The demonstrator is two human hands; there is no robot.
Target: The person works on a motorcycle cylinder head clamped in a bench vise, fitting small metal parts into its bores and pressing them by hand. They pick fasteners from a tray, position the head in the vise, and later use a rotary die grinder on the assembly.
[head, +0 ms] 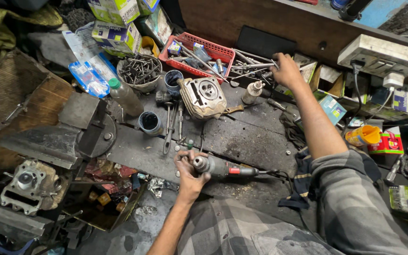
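Super cluttered workshop here: a dark, greasy workbench [246, 137] packed with parts, a wooden back wall with a socket box [382, 57] and plugs up on the right.

The left hand [190, 172] is wrapped around the front end of an electric drill [223, 167], fingers curled shut right behind the chuck, thumb over the top. The drill lies flat along the near edge of the bench, its body and red collar sticking out to the right of the fingers, cable trailing off that way too.

The right hand [286, 71] is stretched way out to the back of the bench, fingers closed down into a pile of loose metal tools [253, 63]; can't tell which one it has hold of, if any.

Between the two hands sits a cylinder head [204, 97], just beyond the left fingers, with a couple of wrenches [171, 127] lying beside it. A red plastic basket [197, 54] of bits sits just left of the right fingers, and a small oil bottle [252, 92] stands just below them. Further left there's a bowl of bolts [140, 72], a plastic bottle [124, 97], a dark round tin [149, 122] and a bench vise [72, 132]. Another cylinder head [31, 184] sits low down, well left of the drill.
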